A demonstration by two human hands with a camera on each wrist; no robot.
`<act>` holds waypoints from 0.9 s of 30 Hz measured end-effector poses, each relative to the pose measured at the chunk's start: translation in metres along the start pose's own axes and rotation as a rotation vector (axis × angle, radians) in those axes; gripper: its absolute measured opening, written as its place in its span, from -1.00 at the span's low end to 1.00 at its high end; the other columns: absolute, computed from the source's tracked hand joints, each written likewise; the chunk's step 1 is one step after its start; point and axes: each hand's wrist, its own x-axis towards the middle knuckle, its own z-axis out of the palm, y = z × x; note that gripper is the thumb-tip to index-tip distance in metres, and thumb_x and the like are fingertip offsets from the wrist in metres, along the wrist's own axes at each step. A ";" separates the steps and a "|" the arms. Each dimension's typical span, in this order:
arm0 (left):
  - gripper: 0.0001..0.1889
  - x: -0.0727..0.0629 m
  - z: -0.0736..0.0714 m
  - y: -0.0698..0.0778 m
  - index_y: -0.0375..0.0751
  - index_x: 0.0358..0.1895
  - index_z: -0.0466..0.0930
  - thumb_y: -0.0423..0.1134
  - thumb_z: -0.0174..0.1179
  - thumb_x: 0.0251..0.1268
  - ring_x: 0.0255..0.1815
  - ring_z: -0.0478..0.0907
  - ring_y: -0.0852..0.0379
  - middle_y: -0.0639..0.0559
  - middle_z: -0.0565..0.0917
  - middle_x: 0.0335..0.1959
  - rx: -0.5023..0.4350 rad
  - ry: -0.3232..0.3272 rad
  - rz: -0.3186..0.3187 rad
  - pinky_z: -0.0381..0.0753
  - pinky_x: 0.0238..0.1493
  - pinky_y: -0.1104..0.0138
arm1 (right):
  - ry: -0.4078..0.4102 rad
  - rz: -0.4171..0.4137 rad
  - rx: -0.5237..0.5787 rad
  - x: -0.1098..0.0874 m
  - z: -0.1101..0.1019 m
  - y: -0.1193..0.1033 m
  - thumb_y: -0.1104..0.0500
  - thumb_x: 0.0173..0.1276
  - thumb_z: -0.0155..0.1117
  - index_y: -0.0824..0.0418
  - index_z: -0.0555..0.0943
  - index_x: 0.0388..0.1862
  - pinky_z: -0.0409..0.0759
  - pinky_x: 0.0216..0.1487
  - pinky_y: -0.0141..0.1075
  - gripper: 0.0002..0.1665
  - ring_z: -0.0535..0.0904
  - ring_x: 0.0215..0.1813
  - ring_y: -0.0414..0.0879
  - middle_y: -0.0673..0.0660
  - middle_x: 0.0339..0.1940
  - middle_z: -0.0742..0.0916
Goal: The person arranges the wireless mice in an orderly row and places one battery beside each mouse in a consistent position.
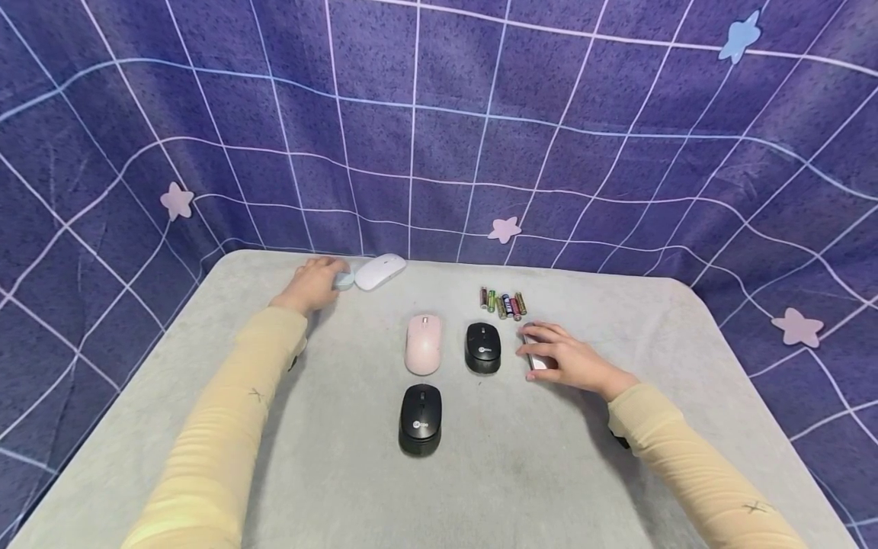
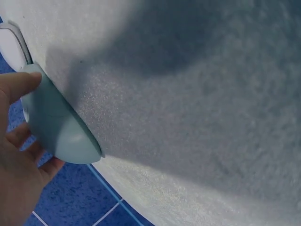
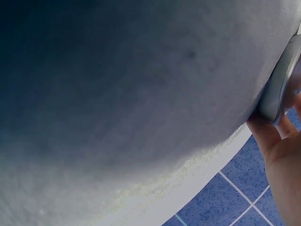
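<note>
At the far left of the table, my left hand (image 1: pixel 310 285) grips a light blue computer mouse (image 2: pixel 63 125), thumb on one side and fingers on the other. A white mouse (image 1: pixel 380 272) lies right beside it. On the right, my right hand (image 1: pixel 575 360) holds a grey-and-white mouse (image 3: pixel 278 87) on the table, its fingers spread over it and hiding much of it. Left of that hand sits a black mouse (image 1: pixel 483 347), with a pink mouse (image 1: pixel 424 345) farther left. A second black mouse (image 1: pixel 421 419) lies nearer the front.
Several small batteries (image 1: pixel 507 306) lie in a loose row behind the black mouse, close to the right hand. The grey table (image 1: pixel 494 473) has rounded far corners. Behind it hangs a blue-purple curtain (image 1: pixel 439 137) with grid lines and stars.
</note>
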 end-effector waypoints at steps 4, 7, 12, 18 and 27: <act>-0.54 0.000 -0.001 0.001 -0.18 0.13 0.44 -0.42 0.19 0.08 0.17 0.33 -0.37 -0.34 0.41 0.22 0.007 0.001 -0.002 0.32 0.05 -0.17 | 0.005 -0.002 0.004 0.000 0.000 0.000 -0.09 0.11 0.40 0.02 0.64 0.02 0.26 0.27 0.19 -0.52 0.21 0.39 0.24 0.18 0.33 0.46; -0.51 -0.001 -0.002 0.000 -0.16 0.14 0.44 -0.46 0.17 0.04 0.15 0.34 -0.37 -0.35 0.41 0.23 0.008 -0.001 -0.003 0.31 0.04 -0.14 | 0.006 -0.005 0.004 0.000 0.000 0.000 -0.09 0.12 0.40 0.02 0.64 0.02 0.25 0.27 0.18 -0.52 0.21 0.39 0.24 0.18 0.33 0.47; -0.46 -0.001 -0.001 -0.003 -0.15 0.15 0.44 -0.50 0.15 -0.01 0.13 0.35 -0.37 -0.36 0.42 0.22 0.011 -0.003 0.006 0.30 0.02 -0.13 | 0.002 -0.006 0.011 0.000 0.000 0.000 -0.09 0.11 0.40 0.02 0.64 0.03 0.25 0.28 0.17 -0.51 0.21 0.40 0.23 0.18 0.33 0.46; -0.43 0.000 -0.002 -0.004 -0.16 0.14 0.45 -0.52 0.16 -0.08 0.12 0.36 -0.38 -0.38 0.45 0.18 0.021 -0.008 0.007 0.31 0.01 -0.14 | -0.001 0.000 0.010 0.000 0.000 0.000 -0.09 0.11 0.40 0.02 0.64 0.03 0.29 0.25 0.18 -0.51 0.21 0.40 0.22 0.17 0.34 0.46; -0.40 -0.002 -0.009 0.000 -0.17 0.19 0.41 -0.50 0.16 -0.06 0.09 0.38 -0.38 -0.42 0.48 0.11 0.032 -0.028 -0.007 0.33 0.04 -0.16 | -0.003 0.008 0.011 0.000 0.000 0.001 -0.10 0.11 0.40 0.01 0.64 0.03 0.28 0.26 0.18 -0.51 0.20 0.40 0.21 0.15 0.34 0.46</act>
